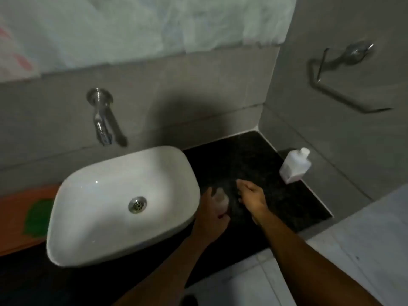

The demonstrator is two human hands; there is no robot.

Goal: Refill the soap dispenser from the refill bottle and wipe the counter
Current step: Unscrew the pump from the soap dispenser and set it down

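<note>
While the left hand [213, 214] wraps around a small translucent soap dispenser [221, 200] just right of the white basin [114, 195], the right hand [250, 198] hovers beside it, fingers loosely curled and holding nothing. Farther right of the basin, a white refill bottle [294, 165] stands on the dark counter [276, 195] against the wall.

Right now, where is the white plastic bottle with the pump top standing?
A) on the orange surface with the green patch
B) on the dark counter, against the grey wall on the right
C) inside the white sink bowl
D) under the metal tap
B: the white plastic bottle with the pump top stands at the right edge of the dark stone counter, against the grey side wall, apart from the white sink bowl.
</note>
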